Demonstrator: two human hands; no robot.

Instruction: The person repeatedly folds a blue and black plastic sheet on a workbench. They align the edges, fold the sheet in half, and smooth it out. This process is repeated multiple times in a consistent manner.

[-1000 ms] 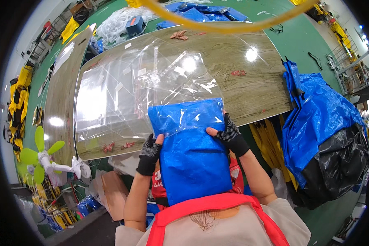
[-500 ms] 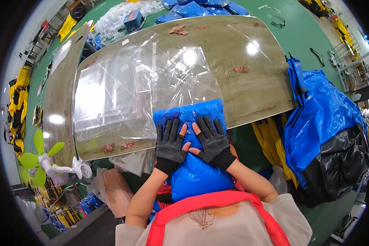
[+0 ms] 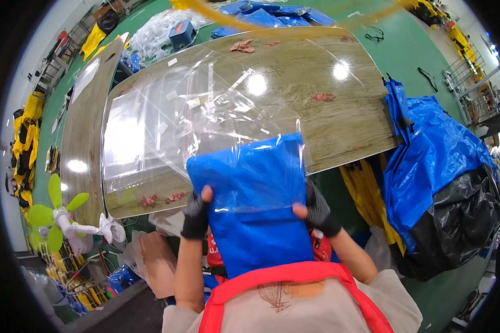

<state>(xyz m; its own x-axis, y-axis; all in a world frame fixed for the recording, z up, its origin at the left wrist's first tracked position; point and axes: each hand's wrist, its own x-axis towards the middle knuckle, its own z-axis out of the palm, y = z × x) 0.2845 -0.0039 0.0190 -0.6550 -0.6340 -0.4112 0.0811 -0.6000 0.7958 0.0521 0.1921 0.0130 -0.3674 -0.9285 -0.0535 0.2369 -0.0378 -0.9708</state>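
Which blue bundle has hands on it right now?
The folded blue bundle in the middle, left hand and right hand gripping its sides. The blue sheeting at far right and the blue pile beyond the table are untouched.

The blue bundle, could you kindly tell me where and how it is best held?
Likely by its two long edges, left hand and right hand coming from either side, thumbs on top: the blue bundle is broad, flat and soft-looking, and clear film covers only its far part.
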